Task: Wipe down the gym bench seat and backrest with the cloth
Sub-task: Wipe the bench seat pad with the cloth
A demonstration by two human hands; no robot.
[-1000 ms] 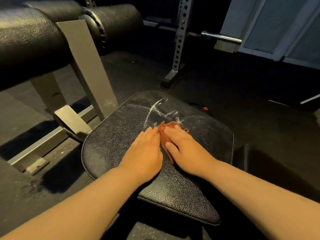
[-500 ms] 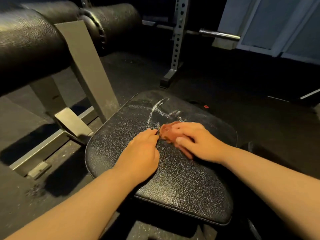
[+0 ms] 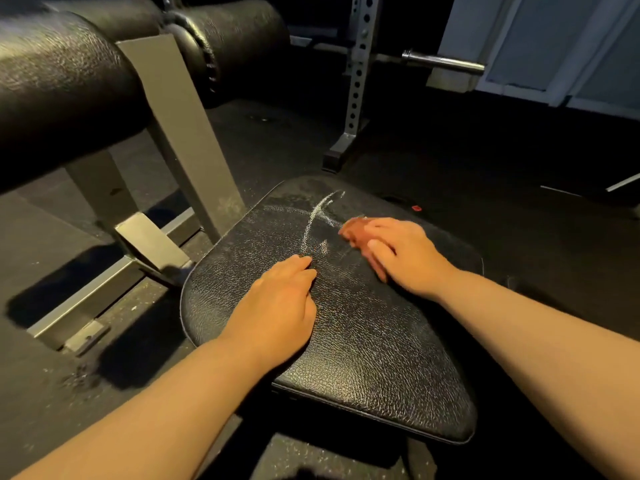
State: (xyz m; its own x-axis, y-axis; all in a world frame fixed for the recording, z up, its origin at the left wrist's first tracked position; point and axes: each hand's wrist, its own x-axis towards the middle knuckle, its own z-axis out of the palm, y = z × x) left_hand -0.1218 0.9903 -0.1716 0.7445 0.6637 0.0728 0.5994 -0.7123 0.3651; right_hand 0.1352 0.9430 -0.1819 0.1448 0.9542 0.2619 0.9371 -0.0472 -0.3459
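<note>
Fingers [image 3: 384, 226] lie straight, right hand [image 3: 403, 258] pressing cloth [image 3: 352, 232] near seat [image 3: 363, 341] edge; left hand [image 3: 277, 306] flat.

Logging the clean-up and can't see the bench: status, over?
Right hand presses red cloth flat on seat. Left hand rests on seat, holding nothing. White streak left of cloth, not yet wiped. Padded roller off left, apart.

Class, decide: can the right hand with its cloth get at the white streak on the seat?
Probably yes: the right hand presses the cloth beside the white streak; only bare seat lies between.
</note>
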